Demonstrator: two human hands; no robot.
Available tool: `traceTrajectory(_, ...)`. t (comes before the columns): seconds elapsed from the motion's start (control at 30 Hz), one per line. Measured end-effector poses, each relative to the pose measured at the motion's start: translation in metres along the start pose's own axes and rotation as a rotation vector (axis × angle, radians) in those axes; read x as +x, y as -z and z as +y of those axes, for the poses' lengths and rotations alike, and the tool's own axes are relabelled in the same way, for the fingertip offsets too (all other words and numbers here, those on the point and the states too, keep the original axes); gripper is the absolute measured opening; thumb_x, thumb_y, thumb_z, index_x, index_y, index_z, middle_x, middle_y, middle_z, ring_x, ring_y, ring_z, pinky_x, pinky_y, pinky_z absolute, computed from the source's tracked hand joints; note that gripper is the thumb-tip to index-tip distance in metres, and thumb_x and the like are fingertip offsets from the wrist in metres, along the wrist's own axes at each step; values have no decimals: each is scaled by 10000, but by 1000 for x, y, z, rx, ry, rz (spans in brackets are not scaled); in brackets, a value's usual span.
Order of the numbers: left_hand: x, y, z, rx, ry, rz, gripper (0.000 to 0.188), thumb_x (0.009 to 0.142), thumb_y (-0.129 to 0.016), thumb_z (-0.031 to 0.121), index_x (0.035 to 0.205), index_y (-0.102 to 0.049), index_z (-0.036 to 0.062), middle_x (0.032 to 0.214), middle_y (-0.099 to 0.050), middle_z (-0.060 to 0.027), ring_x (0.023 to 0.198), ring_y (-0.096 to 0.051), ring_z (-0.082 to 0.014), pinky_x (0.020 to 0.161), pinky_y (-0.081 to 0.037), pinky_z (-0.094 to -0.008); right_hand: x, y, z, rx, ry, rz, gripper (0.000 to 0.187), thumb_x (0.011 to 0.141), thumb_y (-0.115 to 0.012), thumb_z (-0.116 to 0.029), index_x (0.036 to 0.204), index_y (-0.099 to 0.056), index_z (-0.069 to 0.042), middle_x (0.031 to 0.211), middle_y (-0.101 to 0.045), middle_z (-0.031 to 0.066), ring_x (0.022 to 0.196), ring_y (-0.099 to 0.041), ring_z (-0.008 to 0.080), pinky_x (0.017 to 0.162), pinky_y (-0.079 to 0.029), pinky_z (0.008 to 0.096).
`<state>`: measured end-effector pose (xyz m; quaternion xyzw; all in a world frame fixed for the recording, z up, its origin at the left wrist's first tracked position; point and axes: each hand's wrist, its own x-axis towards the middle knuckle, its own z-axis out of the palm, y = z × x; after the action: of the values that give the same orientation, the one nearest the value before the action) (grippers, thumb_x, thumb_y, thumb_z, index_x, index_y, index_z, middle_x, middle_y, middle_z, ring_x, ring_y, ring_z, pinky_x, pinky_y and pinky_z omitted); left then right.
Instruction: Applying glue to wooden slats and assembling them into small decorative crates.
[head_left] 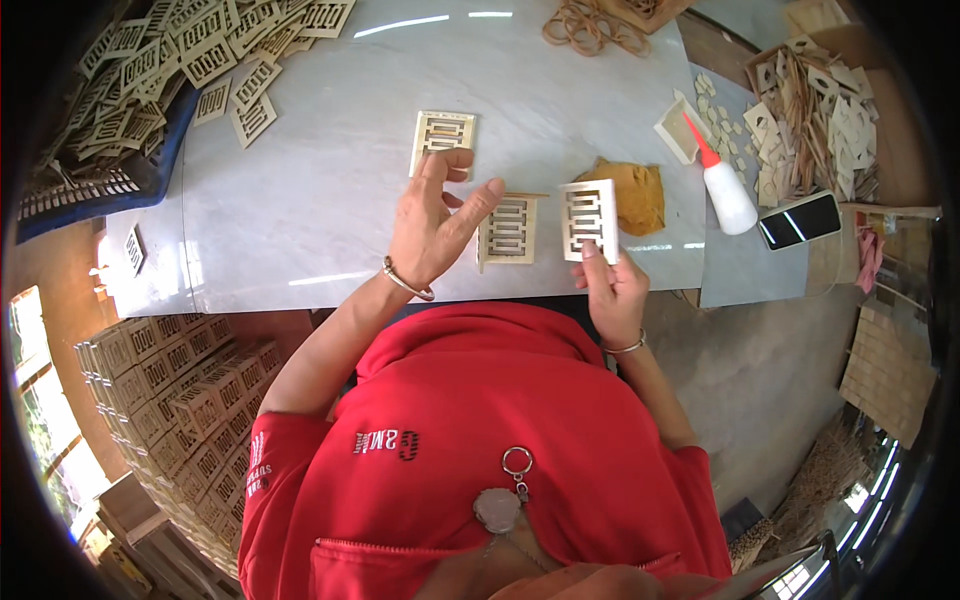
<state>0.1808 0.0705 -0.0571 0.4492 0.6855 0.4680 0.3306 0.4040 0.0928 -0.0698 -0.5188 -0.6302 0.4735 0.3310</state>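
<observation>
My right hand [612,285] grips a slotted wooden panel [588,215] by its lower edge, thumb on the face, raised beside a folded mustard-yellow cloth [640,200]. My left hand [435,225] is open, thumb and fingers apart. Its fingertips overlap the lower part of another slotted panel [445,128] at the far side; whether they touch it I cannot tell. Between my hands a third slotted panel [508,230] lies on the table, with thin strips along its far and left edges.
A blue crate [170,150] and a heap of slotted panels [205,45] fill the far left. At right are a white glue bottle [730,195] with a red nozzle, a phone [800,221] and a box of wood scraps [815,120]. Rubber bands [590,25] lie at the back. Stacked slotted boxes [190,390] stand lower left.
</observation>
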Motion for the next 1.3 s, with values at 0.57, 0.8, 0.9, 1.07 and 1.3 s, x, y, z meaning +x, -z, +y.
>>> traceTrajectory(0.57,2,-21,-12,59,-20,13,278,860,-605,247,965,-559,-6,858,-595,-99,715,-612,-173,636,-482,-286,-1,-22,4,-373,388,-90,116,790,-620,-58,743,-533,3,616,-495,111,459,-477,255,432,-382,343)
traceTrajectory(0.8,2,-21,-12,85,-31,14,289,839,-624,234,980,-547,-6,878,-588,-107,706,-611,-184,629,-485,-294,5,-28,-4,-464,509,-146,115,758,-628,-39,746,-521,3,623,-485,104,470,-482,251,432,-387,346)
traceTrajectory(0.9,3,-20,-11,89,-44,11,305,827,-635,231,995,-542,-6,884,-586,-114,700,-609,-185,626,-485,-298,7,-29,-5,-506,568,-156,122,744,-631,-24,736,-512,3,625,-480,106,463,-467,252,427,-378,349)
traceTrajectory(1.07,3,-19,-10,118,-55,12,324,815,-644,225,1011,-536,-9,885,-584,-123,695,-607,-186,622,-487,-302,10,-29,-7,-534,604,-181,119,740,-632,-23,746,-516,1,641,-486,110,471,-472,259,431,-383,360)
traceTrajectory(1.3,5,-10,-10,56,-66,57,373,825,-656,273,1025,-531,-15,954,-561,-127,717,-582,-206,638,-488,-314,9,-14,-14,-550,471,-294,241,751,-667,-141,902,-558,13,753,-541,113,644,-561,264,550,-472,344)
